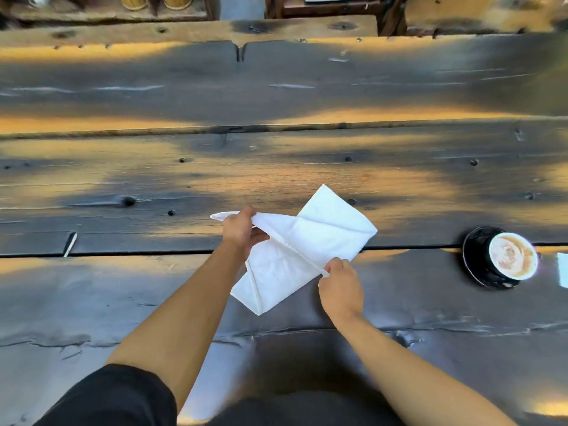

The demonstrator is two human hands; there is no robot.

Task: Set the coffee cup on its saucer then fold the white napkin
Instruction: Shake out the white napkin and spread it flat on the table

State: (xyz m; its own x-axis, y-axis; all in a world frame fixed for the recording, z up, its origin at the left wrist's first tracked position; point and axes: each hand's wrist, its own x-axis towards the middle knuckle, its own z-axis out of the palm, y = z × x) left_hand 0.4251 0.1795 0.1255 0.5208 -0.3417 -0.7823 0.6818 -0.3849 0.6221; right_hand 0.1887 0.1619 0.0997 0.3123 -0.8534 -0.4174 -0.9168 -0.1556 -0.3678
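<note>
The white napkin [307, 241] hangs partly folded just above the dark wooden table [276, 96], in the middle of the view. My left hand [241, 230] pinches its far left corner. My right hand [339, 285] pinches a near corner on the right, and a taut edge runs between the two hands. At the right, the coffee cup [511, 259], full of milky coffee, sits on its black saucer [473, 259].
Part of a white object [563, 272] shows at the right edge beside the saucer. A gap between planks [138, 253] runs across the table. Wooden furniture and yellow cylindrical containers [153, 1] stand beyond the far edge.
</note>
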